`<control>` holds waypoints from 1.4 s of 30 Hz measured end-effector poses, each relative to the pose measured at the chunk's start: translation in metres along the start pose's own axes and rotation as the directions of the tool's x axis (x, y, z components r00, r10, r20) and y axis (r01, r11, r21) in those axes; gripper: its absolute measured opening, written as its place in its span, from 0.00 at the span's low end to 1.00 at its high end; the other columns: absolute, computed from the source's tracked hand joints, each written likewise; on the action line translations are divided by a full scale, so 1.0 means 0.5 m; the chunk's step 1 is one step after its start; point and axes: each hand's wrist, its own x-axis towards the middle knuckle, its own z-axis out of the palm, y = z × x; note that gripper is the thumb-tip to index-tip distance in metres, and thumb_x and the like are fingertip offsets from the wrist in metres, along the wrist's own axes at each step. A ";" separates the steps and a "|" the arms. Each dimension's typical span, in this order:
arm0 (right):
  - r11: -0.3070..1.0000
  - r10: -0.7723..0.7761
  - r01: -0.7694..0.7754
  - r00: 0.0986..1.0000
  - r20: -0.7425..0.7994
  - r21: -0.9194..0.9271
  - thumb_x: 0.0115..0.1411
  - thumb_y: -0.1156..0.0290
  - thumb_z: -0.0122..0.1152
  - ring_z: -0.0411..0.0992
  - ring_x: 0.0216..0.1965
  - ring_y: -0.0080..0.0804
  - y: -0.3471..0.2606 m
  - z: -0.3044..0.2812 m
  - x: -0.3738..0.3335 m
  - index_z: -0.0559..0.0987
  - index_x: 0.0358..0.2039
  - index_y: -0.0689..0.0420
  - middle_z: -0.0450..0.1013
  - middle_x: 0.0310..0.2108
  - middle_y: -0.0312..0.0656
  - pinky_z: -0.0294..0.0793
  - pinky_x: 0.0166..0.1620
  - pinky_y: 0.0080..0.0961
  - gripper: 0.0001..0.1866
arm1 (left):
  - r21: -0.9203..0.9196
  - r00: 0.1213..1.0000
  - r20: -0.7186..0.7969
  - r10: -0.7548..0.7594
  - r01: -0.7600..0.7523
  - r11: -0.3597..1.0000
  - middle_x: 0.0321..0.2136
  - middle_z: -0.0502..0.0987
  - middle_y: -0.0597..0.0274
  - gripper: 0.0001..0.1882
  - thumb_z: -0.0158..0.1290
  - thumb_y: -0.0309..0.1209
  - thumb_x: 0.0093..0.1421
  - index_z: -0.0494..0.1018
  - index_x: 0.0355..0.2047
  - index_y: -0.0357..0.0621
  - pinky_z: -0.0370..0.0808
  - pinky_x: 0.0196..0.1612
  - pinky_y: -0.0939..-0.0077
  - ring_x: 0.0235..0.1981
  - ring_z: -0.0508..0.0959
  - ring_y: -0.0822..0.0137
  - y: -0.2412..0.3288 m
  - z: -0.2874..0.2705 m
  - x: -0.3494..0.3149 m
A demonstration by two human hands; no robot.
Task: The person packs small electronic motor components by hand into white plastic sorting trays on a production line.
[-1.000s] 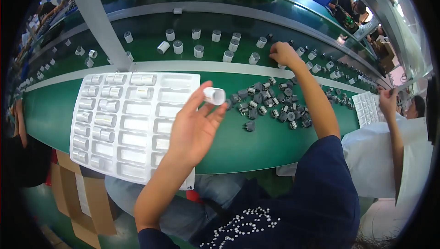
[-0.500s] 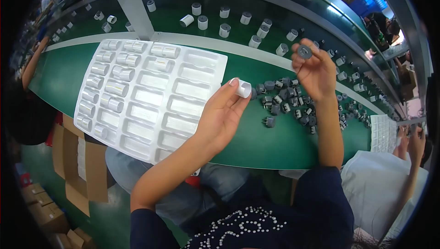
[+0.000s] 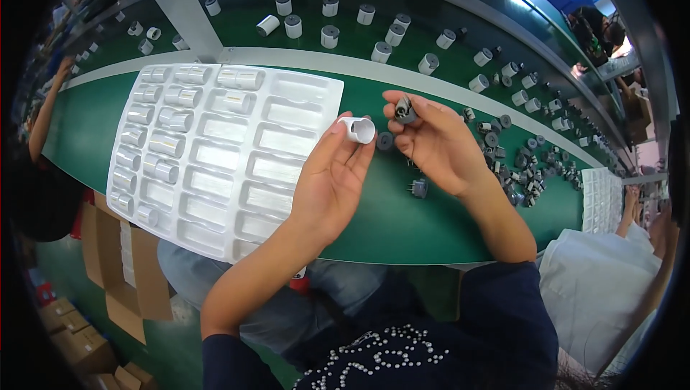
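My left hand [image 3: 330,182] holds a hollow white plastic sleeve [image 3: 361,130] between thumb and fingers, its round open end turned to the right. Just right of it, my right hand [image 3: 442,142] pinches a dark grey plug insert with metal parts [image 3: 405,110]. The two pieces are apart, with a small gap between them. A loose grey round piece [image 3: 385,141] lies on the green table between my hands. Left of my left hand is a white moulded tray [image 3: 277,131]; its left columns hold white cylinders [image 3: 167,144], and its right column shows bare pockets.
A pile of dark grey inserts [image 3: 528,174] spreads right of my right hand. Assembled white-and-grey cylinders [image 3: 330,36] stand on the green belt beyond a metal rail [image 3: 309,59]. A cardboard box [image 3: 151,275] is below left; a co-worker in white [image 3: 596,275] sits at right.
My right hand has come left and down from over the pile, bringing the insert beside the sleeve. My left hand has shifted slightly left, and the sleeve is turned differently.
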 end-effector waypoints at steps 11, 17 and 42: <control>0.408 -0.488 0.456 0.841 0.233 -0.791 0.52 0.82 0.71 0.76 0.41 0.27 0.025 0.030 -0.022 0.77 0.50 0.63 0.75 0.43 0.43 0.78 0.40 0.21 0.24 | 0.088 0.998 0.060 0.013 -0.019 0.996 0.50 0.72 0.51 0.19 0.51 0.27 0.67 0.63 0.56 0.35 0.70 0.63 0.66 0.56 0.72 0.61 -0.011 0.001 -0.009; -0.195 -0.445 0.568 0.675 0.588 -0.800 0.45 0.78 0.77 0.78 0.35 0.34 0.015 0.026 -0.024 0.82 0.40 0.63 0.79 0.38 0.44 0.79 0.36 0.24 0.20 | 0.171 0.994 0.095 0.048 -0.064 0.983 0.51 0.71 0.50 0.22 0.51 0.26 0.67 0.61 0.59 0.33 0.72 0.61 0.67 0.54 0.74 0.62 -0.017 0.004 -0.017; -0.268 -0.586 -0.026 0.798 0.141 -0.963 0.53 0.64 0.71 0.79 0.44 0.46 -0.211 -0.146 0.089 0.74 0.54 0.61 0.80 0.41 0.51 0.77 0.50 0.34 0.29 | 0.425 0.700 0.644 0.307 0.006 -0.905 0.63 0.64 0.43 0.23 0.53 0.35 0.64 0.70 0.58 0.40 0.65 0.63 0.54 0.63 0.65 0.41 0.254 0.026 0.019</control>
